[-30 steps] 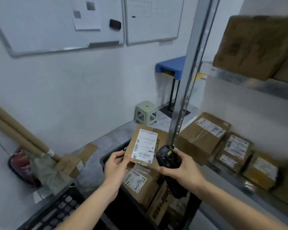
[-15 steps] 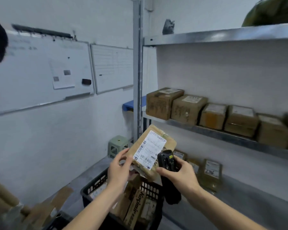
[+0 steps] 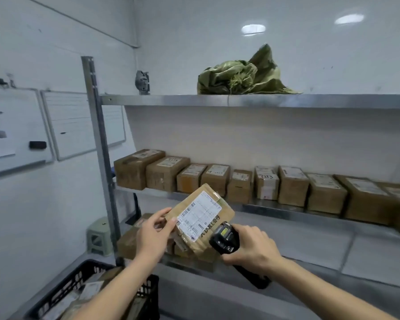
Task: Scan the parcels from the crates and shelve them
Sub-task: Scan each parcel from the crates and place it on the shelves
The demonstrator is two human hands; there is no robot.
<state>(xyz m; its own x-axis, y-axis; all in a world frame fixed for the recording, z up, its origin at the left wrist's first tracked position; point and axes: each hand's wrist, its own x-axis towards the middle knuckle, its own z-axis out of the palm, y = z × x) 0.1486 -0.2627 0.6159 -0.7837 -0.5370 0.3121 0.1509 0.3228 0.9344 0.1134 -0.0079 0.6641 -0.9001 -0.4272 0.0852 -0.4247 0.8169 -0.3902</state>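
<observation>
Left hand (image 3: 151,236) pinches parcel (image 3: 200,218) label-up, tilted toward scanner (image 3: 224,237) gripped in right hand (image 3: 249,248), likely for barcode read; parcel held below the shelf (image 3: 275,210) row

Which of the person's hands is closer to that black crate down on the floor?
Left. The left hand, gripping the parcel, is almost straight above the crate. The right hand, gripping the scanner, is farther off to the crate's right.

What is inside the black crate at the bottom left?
The black crate holds cardboard parcels with white labels, lying loosely. The left forearm covers part of them, and the frame edge cuts off the rest.
</observation>
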